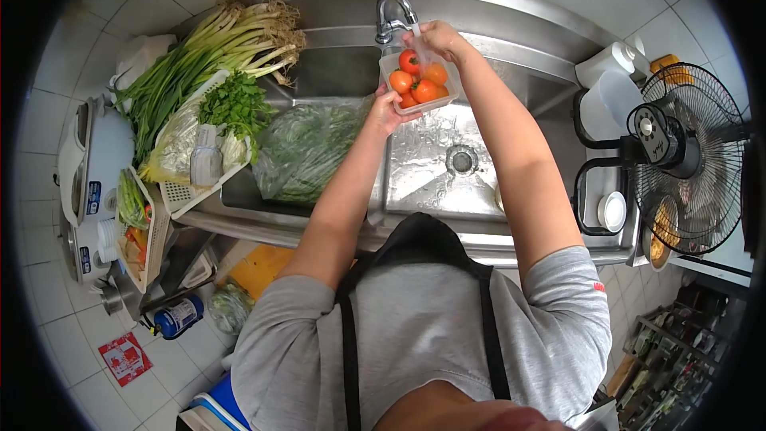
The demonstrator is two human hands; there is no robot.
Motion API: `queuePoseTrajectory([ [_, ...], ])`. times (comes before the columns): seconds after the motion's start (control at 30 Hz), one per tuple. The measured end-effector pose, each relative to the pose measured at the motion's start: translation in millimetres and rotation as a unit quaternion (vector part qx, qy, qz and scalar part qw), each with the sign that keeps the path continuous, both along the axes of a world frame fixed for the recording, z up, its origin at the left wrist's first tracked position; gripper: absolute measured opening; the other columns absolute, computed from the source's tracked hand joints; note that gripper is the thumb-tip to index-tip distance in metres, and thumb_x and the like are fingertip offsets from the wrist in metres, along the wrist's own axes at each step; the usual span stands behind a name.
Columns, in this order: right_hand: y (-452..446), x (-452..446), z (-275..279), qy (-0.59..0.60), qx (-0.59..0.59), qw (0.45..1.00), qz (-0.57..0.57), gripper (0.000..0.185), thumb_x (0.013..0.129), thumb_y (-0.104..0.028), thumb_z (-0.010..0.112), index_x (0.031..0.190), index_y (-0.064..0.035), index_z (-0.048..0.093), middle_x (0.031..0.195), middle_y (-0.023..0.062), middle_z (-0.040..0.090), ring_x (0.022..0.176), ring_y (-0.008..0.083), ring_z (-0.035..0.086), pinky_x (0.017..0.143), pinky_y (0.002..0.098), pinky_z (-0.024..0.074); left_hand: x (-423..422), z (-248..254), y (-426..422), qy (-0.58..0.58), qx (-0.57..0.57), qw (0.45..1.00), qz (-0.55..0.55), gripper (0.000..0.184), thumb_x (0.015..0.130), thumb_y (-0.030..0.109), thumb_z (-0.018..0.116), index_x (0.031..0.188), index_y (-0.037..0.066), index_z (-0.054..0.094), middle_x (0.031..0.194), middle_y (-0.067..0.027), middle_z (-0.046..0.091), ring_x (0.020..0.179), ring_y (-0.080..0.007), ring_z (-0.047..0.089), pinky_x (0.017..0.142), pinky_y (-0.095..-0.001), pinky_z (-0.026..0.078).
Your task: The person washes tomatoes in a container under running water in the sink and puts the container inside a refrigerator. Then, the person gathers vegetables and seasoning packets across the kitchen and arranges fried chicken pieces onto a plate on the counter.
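A clear plastic container (444, 102) holding several tomatoes (425, 91), red and orange, is tilted over the right sink basin. My left hand (387, 112) grips its near left corner, thumb over the rim and fingers underneath. At the far rim, my right hand (440, 38) is closed on the container, right beside the tap's outlet; its fingertips are partly hidden. From the chrome tap (396, 6), a stream of water runs down into the container.
Bagged green vegetables (307, 152) lie in the left basin. Spring onions (215, 56) and a white basket (180, 198) with leafy herbs (235, 108) are farther left. The right basin (423, 183) is wet around its drain. A black fan (678, 144) stands at the right.
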State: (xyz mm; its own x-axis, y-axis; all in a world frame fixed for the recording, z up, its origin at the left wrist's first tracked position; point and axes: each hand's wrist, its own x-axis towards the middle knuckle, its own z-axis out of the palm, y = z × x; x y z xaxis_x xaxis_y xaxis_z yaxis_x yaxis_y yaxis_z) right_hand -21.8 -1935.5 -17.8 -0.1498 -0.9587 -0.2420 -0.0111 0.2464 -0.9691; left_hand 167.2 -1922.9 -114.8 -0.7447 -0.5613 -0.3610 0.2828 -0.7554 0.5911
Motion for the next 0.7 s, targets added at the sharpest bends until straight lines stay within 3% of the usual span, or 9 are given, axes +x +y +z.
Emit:
queuePoseTrajectory([
  [0.07, 3, -1, 6, 0.009, 0.013, 0.999, -0.033, 0.018, 0.075, 0.003, 0.050, 0.090, 0.0036, 0.061, 0.086, 0.0112, 0.062, 0.078, 0.0187, 0.059, 0.070, 0.0296, 0.0491, -3, -3, -3, 0.004, -0.008, 1.000, 0.004, 0.069, 0.061, 0.005, 0.045, 0.126, 0.019, 0.026, 0.125, -0.0131, 0.038, 0.110, -0.0394, 0.044, 0.081, -0.0638, 0.040],
  [0.13, 6, 0, 7, 0.069, 0.018, 0.987, 0.141, 0.020, 0.072, 0.005, 0.048, 0.085, 0.0020, 0.063, 0.077, 0.0100, 0.063, 0.070, 0.0167, 0.060, 0.064, 0.0280, 0.0492, -4, -4, -5, 0.009, -0.012, 1.000, -0.007, 0.069, 0.061, 0.004, 0.045, 0.126, 0.019, 0.025, 0.125, -0.0133, 0.037, 0.111, -0.0394, 0.043, 0.082, -0.0640, 0.039],
  [0.17, 3, 0, 10, 0.069, 0.018, 0.988, 0.141, 0.020, 0.072, 0.005, 0.048, 0.085, 0.0020, 0.063, 0.077, 0.0100, 0.063, 0.070, 0.0167, 0.060, 0.064, 0.0280, 0.0492, -6, -5, -6, 0.009, -0.012, 1.000, -0.007, 0.069, 0.061, 0.004, 0.045, 0.126, 0.019, 0.025, 0.125, -0.0133, 0.037, 0.111, -0.0394, 0.043, 0.082, -0.0640, 0.039],
  [0.23, -3, 1, 11, 0.276, 0.035, 0.960, 0.016, 0.016, 0.070, 0.003, 0.052, 0.080, -0.0008, 0.065, 0.069, 0.0081, 0.062, 0.061, 0.0154, 0.059, 0.056, 0.0271, 0.0484, -8, -2, -4, 0.000, 0.002, 1.000, 0.011, 0.067, 0.062, 0.002, 0.043, 0.125, 0.018, 0.026, 0.125, -0.0134, 0.036, 0.111, -0.0393, 0.043, 0.083, -0.0643, 0.038],
  [0.27, -3, 1, 11, 0.307, 0.031, 0.951, 0.012, 0.017, 0.067, 0.003, 0.053, 0.077, -0.0021, 0.065, 0.063, 0.0061, 0.061, 0.054, 0.0142, 0.057, 0.050, 0.0261, 0.0461, -9, 0, -4, 0.000, 0.002, 1.000, 0.010, 0.067, 0.062, 0.002, 0.043, 0.125, 0.018, 0.026, 0.125, -0.0134, 0.036, 0.111, -0.0393, 0.043, 0.083, -0.0643, 0.038],
  [0.4, -3, -1, 15, 0.266, 0.030, 0.960, 0.078, 0.020, 0.066, 0.003, 0.051, 0.079, -0.0017, 0.065, 0.063, 0.0065, 0.061, 0.054, 0.0130, 0.057, 0.049, 0.0253, 0.0453, -10, 4, -2, 0.014, 0.015, 1.000, 0.003, 0.064, 0.063, 0.001, 0.041, 0.124, 0.017, 0.027, 0.125, -0.0136, 0.036, 0.111, -0.0399, 0.042, 0.084, -0.0651, 0.036],
  [0.6, -4, 0, 23, 0.290, 0.013, 0.957, -0.017, 0.019, 0.069, 0.000, 0.052, 0.082, -0.0028, 0.066, 0.065, 0.0067, 0.061, 0.054, 0.0138, 0.058, 0.046, 0.0279, 0.0473, -14, 6, 1, 0.024, 0.024, 0.999, 0.009, 0.064, 0.064, 0.001, 0.041, 0.123, 0.017, 0.027, 0.126, -0.0131, 0.035, 0.112, -0.0401, 0.041, 0.084, -0.0659, 0.035],
  [0.67, 1, 0, 26, 0.125, 0.067, 0.987, 0.071, 0.018, 0.071, -0.002, 0.052, 0.083, -0.0028, 0.065, 0.067, 0.0096, 0.062, 0.056, 0.0158, 0.059, 0.049, 0.0291, 0.0482, -13, 1, 1, 0.027, 0.028, 0.999, 0.005, 0.064, 0.063, 0.001, 0.042, 0.123, 0.018, 0.027, 0.127, -0.0128, 0.035, 0.112, -0.0399, 0.041, 0.084, -0.0661, 0.035],
  [0.7, -1, -2, 22, 0.125, 0.068, 0.987, 0.071, 0.018, 0.071, -0.002, 0.052, 0.083, -0.0028, 0.065, 0.067, 0.0096, 0.062, 0.056, 0.0158, 0.059, 0.049, 0.0291, 0.0482, -12, 1, 1, 0.028, 0.027, 0.999, 0.002, 0.064, 0.063, 0.001, 0.042, 0.123, 0.018, 0.027, 0.127, -0.0127, 0.035, 0.113, -0.0397, 0.041, 0.084, -0.0662, 0.035],
])
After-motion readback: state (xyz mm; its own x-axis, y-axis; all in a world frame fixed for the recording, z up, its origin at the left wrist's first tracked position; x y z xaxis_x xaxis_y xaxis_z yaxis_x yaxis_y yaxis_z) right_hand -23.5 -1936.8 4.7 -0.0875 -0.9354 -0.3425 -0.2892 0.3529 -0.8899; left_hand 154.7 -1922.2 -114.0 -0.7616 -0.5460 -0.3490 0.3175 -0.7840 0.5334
